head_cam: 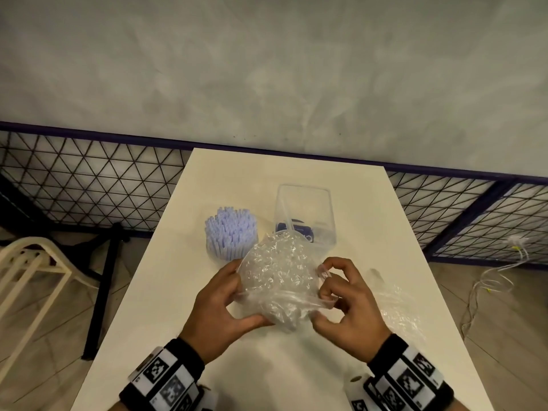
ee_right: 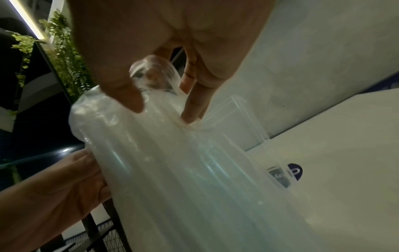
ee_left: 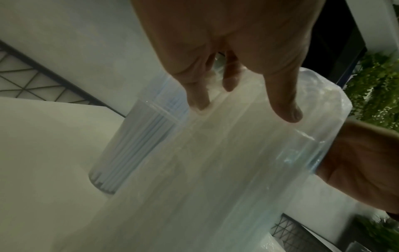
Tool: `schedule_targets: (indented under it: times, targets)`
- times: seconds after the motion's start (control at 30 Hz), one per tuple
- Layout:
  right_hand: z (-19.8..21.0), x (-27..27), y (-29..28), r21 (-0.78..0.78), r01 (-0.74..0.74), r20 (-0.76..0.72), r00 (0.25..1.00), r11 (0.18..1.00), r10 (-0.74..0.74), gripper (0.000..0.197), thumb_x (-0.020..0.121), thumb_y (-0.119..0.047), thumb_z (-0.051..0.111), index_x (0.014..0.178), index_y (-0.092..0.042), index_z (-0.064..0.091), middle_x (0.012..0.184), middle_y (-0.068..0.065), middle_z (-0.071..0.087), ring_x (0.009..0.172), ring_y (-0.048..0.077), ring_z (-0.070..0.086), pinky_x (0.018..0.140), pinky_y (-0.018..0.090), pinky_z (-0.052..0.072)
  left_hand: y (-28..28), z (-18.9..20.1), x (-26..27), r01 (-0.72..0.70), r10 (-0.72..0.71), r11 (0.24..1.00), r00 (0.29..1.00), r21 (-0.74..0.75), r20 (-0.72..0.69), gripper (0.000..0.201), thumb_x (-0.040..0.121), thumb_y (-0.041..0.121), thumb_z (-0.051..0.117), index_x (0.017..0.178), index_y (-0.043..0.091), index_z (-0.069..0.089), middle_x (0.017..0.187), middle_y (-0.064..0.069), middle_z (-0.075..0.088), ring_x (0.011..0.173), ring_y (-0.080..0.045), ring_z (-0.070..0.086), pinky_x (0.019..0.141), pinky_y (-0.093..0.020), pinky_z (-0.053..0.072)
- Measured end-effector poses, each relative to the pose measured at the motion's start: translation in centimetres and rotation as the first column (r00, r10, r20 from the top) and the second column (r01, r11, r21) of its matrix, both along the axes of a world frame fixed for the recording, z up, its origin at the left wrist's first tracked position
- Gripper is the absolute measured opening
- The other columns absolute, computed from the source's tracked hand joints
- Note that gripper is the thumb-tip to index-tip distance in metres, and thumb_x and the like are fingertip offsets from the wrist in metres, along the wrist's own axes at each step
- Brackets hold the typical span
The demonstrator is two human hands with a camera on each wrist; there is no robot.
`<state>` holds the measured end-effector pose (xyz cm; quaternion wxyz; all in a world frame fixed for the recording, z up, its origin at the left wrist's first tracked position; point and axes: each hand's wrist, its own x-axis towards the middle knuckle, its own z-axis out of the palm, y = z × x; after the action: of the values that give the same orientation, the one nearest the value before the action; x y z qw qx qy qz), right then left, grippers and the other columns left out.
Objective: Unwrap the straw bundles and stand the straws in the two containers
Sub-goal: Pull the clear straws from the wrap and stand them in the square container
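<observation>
Wrapped bundle of clear straws held upright above table, left hand steadying its side, right hand fingers pinching film to peel, square container beyond awaiting straws.

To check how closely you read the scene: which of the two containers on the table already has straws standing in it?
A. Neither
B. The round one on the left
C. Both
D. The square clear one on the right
B: the round container is packed with upright pale blue straws, while the square clear container shows no straws; both hands, left and right, grip a wrapped bundle.
</observation>
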<state>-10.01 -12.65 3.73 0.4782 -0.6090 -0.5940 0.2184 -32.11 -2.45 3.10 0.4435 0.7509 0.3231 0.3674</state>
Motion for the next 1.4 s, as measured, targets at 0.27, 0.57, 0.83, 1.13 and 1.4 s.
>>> schedule_targets:
  times: [0.27,0.57,0.83,1.13,1.4]
  targets:
    - [0.5,-0.3,0.3,0.010,-0.007,0.079,0.997,1.000,0.007,0.050,0.065,-0.041,0.089,0.062,-0.019,0.044,0.111,-0.001,0.048,0.082,0.011,0.058,0.066,0.012,0.043,0.5,-1.2,0.5,-0.107,0.108,0.989,0.994,0.103,0.000,0.068,0.058,0.059,0.080,0.060,-0.004,0.055,0.108,0.017,0.061,0.081,-0.015,0.060,0.066,-0.027,0.053]
    - [0.2,-0.3,0.0,0.047,-0.092,0.247,0.966,0.995,0.077,0.053,0.066,-0.043,0.088,0.070,-0.027,0.038,0.117,-0.002,0.040,0.112,0.016,0.050,0.101,0.024,0.042,-0.3,-1.5,0.8,-0.159,0.158,0.976,0.987,0.151,0.017,0.057,0.060,0.048,0.080,0.056,0.007,0.041,0.100,0.008,0.062,0.070,-0.013,0.053,0.059,-0.018,0.046]
    - [-0.9,-1.1,0.1,0.190,-0.055,0.363,0.932,0.980,-0.018,0.042,0.079,-0.008,0.075,0.067,-0.026,0.039,0.115,-0.001,0.038,0.086,0.013,0.056,0.061,0.036,0.049,-0.6,-1.6,1.0,-0.191,0.190,0.966,0.981,0.172,0.022,0.052,0.063,0.045,0.080,0.060,-0.001,0.055,0.112,0.027,0.057,0.084,-0.016,0.064,0.064,-0.033,0.054]
    - [-1.9,-0.8,-0.8,0.181,-0.213,0.585,0.808,0.960,0.069,0.020,0.095,-0.013,0.061,0.075,-0.015,0.062,0.144,0.009,0.035,0.134,0.039,0.045,0.094,0.039,0.054,-0.2,-3.7,-0.3,-0.097,0.103,0.982,0.994,0.164,-0.033,0.034,0.066,0.029,0.076,0.071,0.000,0.059,0.141,0.017,0.047,0.113,-0.011,0.060,0.083,-0.027,0.051]
    - [-2.5,0.8,-1.7,0.043,-0.305,0.433,0.864,0.951,0.257,0.018,0.089,-0.029,0.069,0.085,-0.012,0.069,0.155,0.005,0.028,0.141,0.033,0.037,0.100,0.044,0.050,-0.4,-4.8,-0.7,-0.055,0.065,0.992,0.995,0.115,-0.079,0.053,0.062,0.034,0.082,0.090,0.050,0.039,0.142,0.035,0.033,0.128,0.004,0.043,0.096,-0.009,0.040]
